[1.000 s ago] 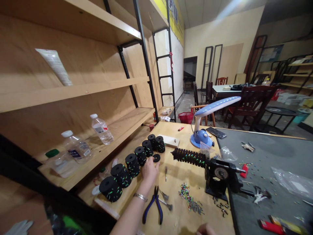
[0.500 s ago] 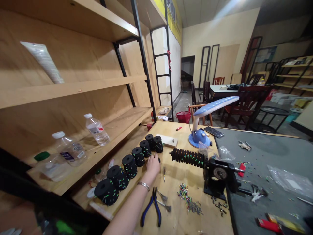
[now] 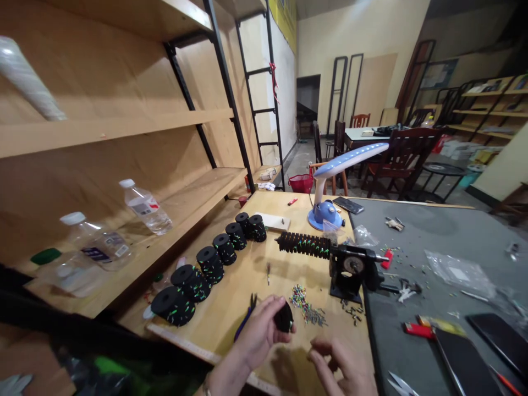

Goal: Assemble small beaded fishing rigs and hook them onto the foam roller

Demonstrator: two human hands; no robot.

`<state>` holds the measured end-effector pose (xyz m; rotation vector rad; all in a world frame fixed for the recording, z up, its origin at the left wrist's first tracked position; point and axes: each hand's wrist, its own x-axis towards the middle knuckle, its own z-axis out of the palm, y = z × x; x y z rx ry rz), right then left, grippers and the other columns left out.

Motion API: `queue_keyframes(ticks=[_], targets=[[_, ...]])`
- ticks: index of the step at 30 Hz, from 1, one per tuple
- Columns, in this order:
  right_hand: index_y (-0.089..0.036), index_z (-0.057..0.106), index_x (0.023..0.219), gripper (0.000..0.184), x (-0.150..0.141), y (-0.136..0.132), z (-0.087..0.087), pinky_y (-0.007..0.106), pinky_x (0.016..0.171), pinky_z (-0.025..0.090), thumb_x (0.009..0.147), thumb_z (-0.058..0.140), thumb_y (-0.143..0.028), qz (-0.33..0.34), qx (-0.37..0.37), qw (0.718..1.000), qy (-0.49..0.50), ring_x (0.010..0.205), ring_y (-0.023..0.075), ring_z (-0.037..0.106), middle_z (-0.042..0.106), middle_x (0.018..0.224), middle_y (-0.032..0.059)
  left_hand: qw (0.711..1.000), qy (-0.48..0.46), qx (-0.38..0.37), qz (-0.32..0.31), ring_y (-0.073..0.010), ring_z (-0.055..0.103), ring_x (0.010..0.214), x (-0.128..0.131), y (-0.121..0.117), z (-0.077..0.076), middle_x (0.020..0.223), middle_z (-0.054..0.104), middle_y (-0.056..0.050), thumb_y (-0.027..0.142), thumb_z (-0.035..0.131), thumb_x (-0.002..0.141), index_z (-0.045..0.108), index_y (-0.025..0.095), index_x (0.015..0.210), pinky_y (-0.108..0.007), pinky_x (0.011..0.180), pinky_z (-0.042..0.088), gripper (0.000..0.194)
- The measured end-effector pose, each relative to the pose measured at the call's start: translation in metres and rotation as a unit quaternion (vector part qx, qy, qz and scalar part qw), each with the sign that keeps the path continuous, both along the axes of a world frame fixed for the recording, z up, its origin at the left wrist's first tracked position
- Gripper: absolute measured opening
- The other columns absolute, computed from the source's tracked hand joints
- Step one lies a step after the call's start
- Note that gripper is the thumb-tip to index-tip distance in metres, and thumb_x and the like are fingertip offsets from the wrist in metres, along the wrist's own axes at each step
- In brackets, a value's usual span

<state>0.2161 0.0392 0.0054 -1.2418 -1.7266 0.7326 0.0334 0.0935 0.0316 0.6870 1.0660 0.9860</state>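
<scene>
My left hand [image 3: 264, 324] is closed around a small black roll [image 3: 283, 317], held above the wooden worktop. My right hand [image 3: 338, 366] is to its right with fingers bent and apart, and nothing shows in it. Along the shelf side runs a row of several black rolls [image 3: 191, 282] with green bits on their sides. Behind my left wrist, blue-handled pliers [image 3: 245, 320] are partly hidden. Beyond my hands lies a pile of coloured beads and small metal pieces [image 3: 305, 302]. A ribbed black cylinder [image 3: 303, 244] with green bits sits on a black cranked winder [image 3: 348, 269].
A blue desk lamp [image 3: 325, 214] stands at the back beside a phone [image 3: 348, 205]. To the left is a wooden shelf with plastic bottles [image 3: 145, 206]. The grey mat [image 3: 412, 236] carries plastic bags, a red lighter [image 3: 418, 330], scissors [image 3: 401, 383] and another phone [image 3: 466, 360].
My left hand has come back from the far end of the row toward me, now with the black roll in it. My right hand has entered at the bottom. The view has shifted.
</scene>
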Motion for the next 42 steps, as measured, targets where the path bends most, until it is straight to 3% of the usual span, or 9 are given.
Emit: queue_keyframes(ticks=[3,8,12,18,26,36,42], targets=[[-0.02,0.062,0.082,0.031,-0.004,-0.008,0.008,0.02,0.055,0.047,0.092,0.049,-0.046,0.022,-0.08,0.994,0.066,0.06,0.0145,0.062,0.066,0.07,0.0023,0.998,-0.043,-0.038,0.022,-0.0121,0.059,0.058,0.02,-0.034,-0.006,0.069,0.055,0.004,0.05,0.074,0.069,0.053,0.02,0.084,-0.018,0.041,0.045,0.039],[-0.018,0.057,0.077,0.036,-0.008,-0.028,-0.002,0.022,0.055,0.045,0.087,0.054,-0.052,0.036,-0.204,0.964,0.169,0.058,0.0132,0.055,0.057,0.066,-0.0004,0.997,-0.023,-0.042,0.054,-0.01,0.052,0.065,0.034,-0.065,-0.022,0.073,0.052,0.004,0.052,0.068,0.075,0.053,0.019,0.086,-0.018,0.052,0.045,0.038],[-0.019,0.053,0.078,0.039,-0.007,-0.039,-0.006,0.022,0.054,0.044,0.084,0.057,-0.057,0.05,-0.268,0.924,0.268,0.058,0.0125,0.054,0.056,0.065,-0.0017,0.998,0.051,0.029,0.009,-0.0086,0.045,0.054,0.036,-0.075,-0.025,0.065,0.045,0.006,0.055,0.06,0.08,0.049,0.02,0.082,-0.016,0.042,0.035,0.037],[-0.019,0.051,0.075,0.045,-0.004,-0.046,-0.008,0.019,0.045,0.034,0.077,0.062,-0.063,0.024,-0.319,0.903,0.287,0.046,0.0076,0.046,0.059,0.06,-0.0024,0.989,0.108,0.083,-0.057,-0.0084,0.044,0.047,0.036,-0.081,-0.018,0.06,0.045,0.007,0.057,0.051,0.086,0.046,0.02,0.087,-0.018,0.042,0.035,0.036],[-0.019,0.051,0.073,0.054,-0.001,-0.047,0.001,0.018,0.04,0.03,0.066,0.066,-0.07,0.003,-0.358,0.898,0.255,0.044,0.0074,0.046,0.061,0.059,-0.001,0.985,0.11,0.089,-0.098,-0.0078,0.043,0.05,0.033,-0.087,-0.02,0.067,0.045,0.006,0.052,0.051,0.087,0.048,0.02,0.093,-0.019,0.044,0.036,0.033],[-0.019,0.053,0.074,0.035,0.006,-0.064,-0.007,0.022,0.048,0.04,0.081,0.059,-0.053,0.015,-0.302,0.939,0.166,0.05,0.0107,0.051,0.061,0.059,-0.001,0.986,0.094,0.063,-0.126,-0.0059,0.042,0.047,0.034,-0.095,-0.027,0.068,0.045,0.007,0.053,0.052,0.086,0.047,0.021,0.095,-0.018,0.043,0.033,0.034],[-0.021,0.047,0.077,0.038,0.004,-0.073,-0.014,0.021,0.047,0.046,0.083,0.055,-0.058,0.035,-0.347,0.904,0.246,0.047,0.0117,0.056,0.063,0.057,-0.0016,0.985,0.055,0.005,-0.163,-0.0042,0.038,0.038,0.037,-0.098,-0.025,0.061,0.043,0.009,0.064,0.054,0.079,0.045,0.021,0.091,-0.017,0.037,0.027,0.045]])
